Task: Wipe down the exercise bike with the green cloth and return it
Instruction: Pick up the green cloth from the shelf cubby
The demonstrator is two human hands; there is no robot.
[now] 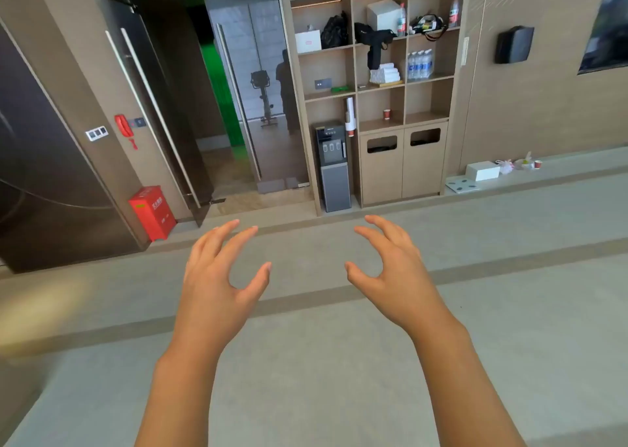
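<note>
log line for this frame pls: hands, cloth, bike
left hand: open, empty | right hand: open, empty | green cloth: on shelf, untouched | exercise bike: seen in glass door | step: cloth not yet fetched

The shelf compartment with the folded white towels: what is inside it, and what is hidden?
A stack of folded white towels lies on a tray. A black strap hangs down from the compartment above, over the stack's upper left. What is behind the stack is hidden.

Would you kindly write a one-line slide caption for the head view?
Both hands, left hand and right hand, raised empty toward shelving holding the green cloth.
</note>
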